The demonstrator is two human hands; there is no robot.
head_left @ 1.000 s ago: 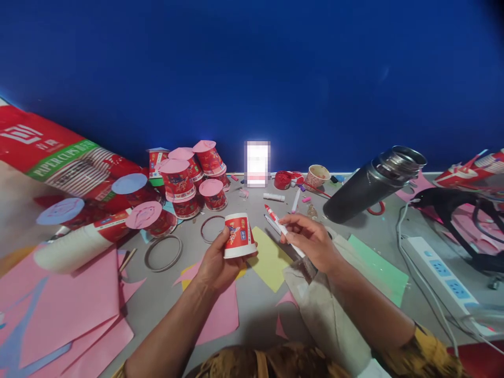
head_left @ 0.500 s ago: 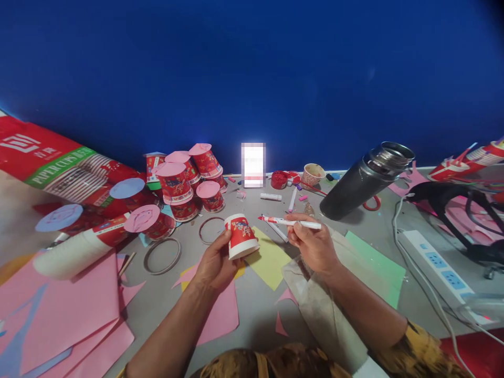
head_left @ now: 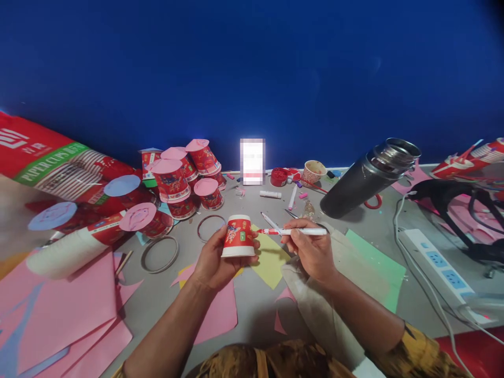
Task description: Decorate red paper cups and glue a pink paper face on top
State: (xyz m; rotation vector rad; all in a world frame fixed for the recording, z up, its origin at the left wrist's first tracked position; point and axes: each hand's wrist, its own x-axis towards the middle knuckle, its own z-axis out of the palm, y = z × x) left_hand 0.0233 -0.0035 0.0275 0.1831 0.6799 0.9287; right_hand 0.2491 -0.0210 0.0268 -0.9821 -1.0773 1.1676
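Observation:
A red printed paper cup (head_left: 239, 237) is gripped upside down in my left hand (head_left: 219, 258), its wide white rim facing down. My right hand (head_left: 310, 247) pinches a white marker (head_left: 303, 231) with a red tip, held level and pointing left at the cup. The tip is close to the cup's right side; whether it touches I cannot tell. Beneath the hands lie a yellow paper sheet (head_left: 271, 262) and a pink sheet (head_left: 218, 315). Several red cups (head_left: 169, 185) with pink paper discs on top stand stacked to the left.
A dark steel flask (head_left: 358, 184) leans at the right, near a white power strip (head_left: 437, 268) with cables. Tape rings (head_left: 159, 254), loose markers (head_left: 270, 194), green paper (head_left: 374, 262) and pink sheets (head_left: 71, 315) cover the table. A blue wall rises behind a bright, blurred-out rectangle (head_left: 252, 161).
The cup has turned in my left hand, showing another side of its print, and is more upright. My right hand has lowered slightly, with the marker more level and nearer the cup.

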